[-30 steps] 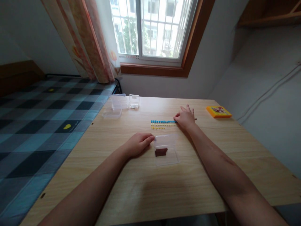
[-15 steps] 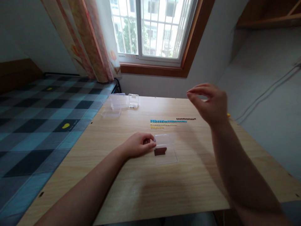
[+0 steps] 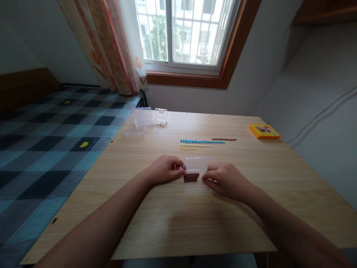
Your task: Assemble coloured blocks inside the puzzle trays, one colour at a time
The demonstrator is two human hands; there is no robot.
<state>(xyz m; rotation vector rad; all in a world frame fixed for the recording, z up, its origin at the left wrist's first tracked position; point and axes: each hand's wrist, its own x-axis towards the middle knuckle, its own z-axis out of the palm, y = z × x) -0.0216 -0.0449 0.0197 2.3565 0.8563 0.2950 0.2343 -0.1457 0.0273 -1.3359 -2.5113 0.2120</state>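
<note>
A small clear plastic box lies open on the wooden table, with a stack of dark brown pieces inside. My left hand rests at the box's left edge, fingers curled and pinching it. My right hand sits at the box's right side, fingers curled beside the brown pieces; whether they hold one is hidden. Behind the box lie a row of blue pieces, a short yellow row and a dark brown row.
Two more clear boxes stand at the table's back left. An orange booklet lies at the back right. A bed with a checked cover borders the table on the left. A window and curtain are behind.
My right hand left the rows at the back, rose into the air, then came down to the right side of the open box. The left hand stayed at the box.
</note>
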